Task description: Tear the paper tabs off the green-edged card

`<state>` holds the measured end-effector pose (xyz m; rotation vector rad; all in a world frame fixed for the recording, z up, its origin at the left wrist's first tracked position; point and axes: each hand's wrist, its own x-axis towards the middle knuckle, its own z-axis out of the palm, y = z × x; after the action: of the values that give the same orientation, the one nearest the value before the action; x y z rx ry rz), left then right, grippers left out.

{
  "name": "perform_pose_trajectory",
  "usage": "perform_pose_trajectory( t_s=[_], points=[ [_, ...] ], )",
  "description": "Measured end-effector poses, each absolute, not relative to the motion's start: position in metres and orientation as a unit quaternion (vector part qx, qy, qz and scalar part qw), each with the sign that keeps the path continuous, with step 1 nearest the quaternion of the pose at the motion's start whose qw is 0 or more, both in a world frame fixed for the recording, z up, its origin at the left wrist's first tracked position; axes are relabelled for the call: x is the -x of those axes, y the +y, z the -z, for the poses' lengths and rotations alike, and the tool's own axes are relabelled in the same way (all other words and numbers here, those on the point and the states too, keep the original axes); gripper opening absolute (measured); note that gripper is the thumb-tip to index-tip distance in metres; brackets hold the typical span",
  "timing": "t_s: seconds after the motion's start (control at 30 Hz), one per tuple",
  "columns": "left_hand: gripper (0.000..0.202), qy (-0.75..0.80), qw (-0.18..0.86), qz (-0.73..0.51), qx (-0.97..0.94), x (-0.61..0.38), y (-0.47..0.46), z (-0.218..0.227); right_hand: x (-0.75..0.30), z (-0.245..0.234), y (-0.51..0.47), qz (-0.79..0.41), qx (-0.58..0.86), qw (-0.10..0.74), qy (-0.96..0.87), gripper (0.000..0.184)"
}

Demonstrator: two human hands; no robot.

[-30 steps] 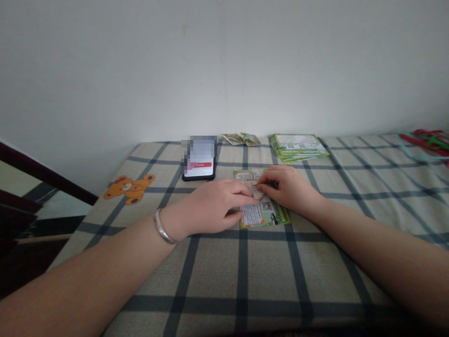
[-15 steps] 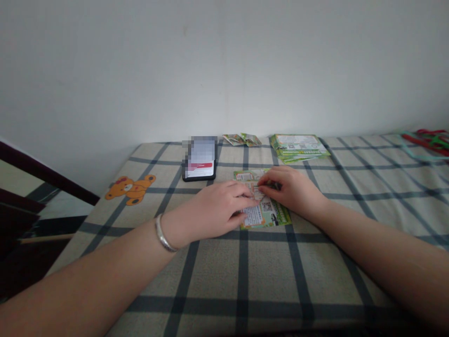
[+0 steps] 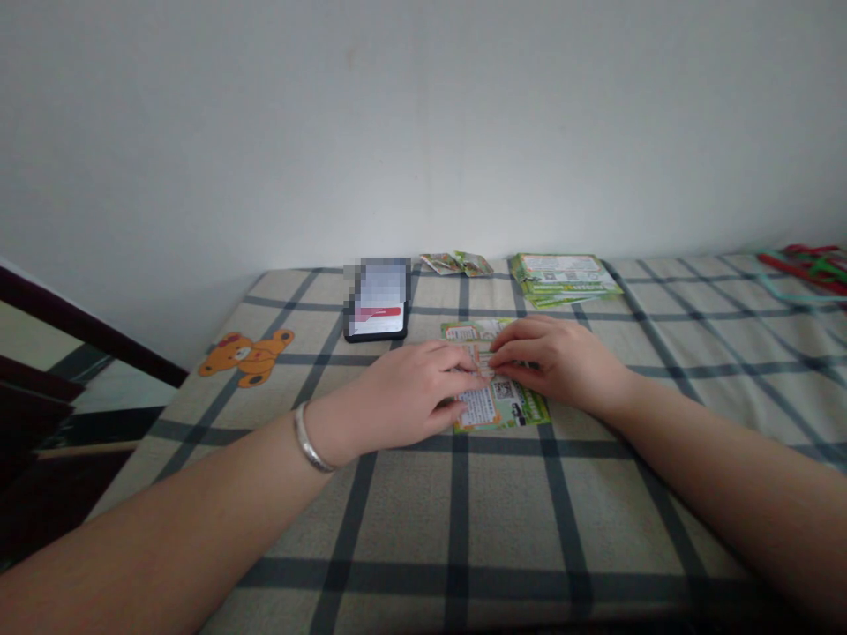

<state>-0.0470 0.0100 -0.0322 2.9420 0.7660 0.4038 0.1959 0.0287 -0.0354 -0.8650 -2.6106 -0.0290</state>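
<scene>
A flat green printed sheet (image 3: pixel 506 410) with text and a QR code lies on the checked cloth in front of me. My left hand (image 3: pixel 423 388), with a silver bangle at its wrist, rests over the sheet's left side, fingers stretched out and thumb apart. From the right, my right hand (image 3: pixel 562 362) reaches onto the sheet's middle. Its thumb and fingertips come together there in a pinch at the paper, close to the left fingertips. The exact contact under those fingertips is hidden.
A phone (image 3: pixel 377 304) with a blurred screen lies behind my left hand. Two small crumpled packets (image 3: pixel 456 263) and a stack of green printed pieces (image 3: pixel 565 275) are by the wall. A bear picture (image 3: pixel 244 357) is at left, red and green items (image 3: pixel 813 269) far right.
My right hand has shifted slightly to the right and its fingers reach out a little straighter. The left hand and the sheet stay in place.
</scene>
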Motion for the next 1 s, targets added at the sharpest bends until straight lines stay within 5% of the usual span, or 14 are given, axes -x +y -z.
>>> perform_pose_trajectory(
  t_s=[1.0],
  points=[
    [0.033, 0.251, -0.036, -0.118, -0.96, 0.0437, 0.0041, 0.0318, -0.1954, 0.0351, 0.0336, 0.048, 0.284, 0.171, -0.942, 0.021]
  ],
)
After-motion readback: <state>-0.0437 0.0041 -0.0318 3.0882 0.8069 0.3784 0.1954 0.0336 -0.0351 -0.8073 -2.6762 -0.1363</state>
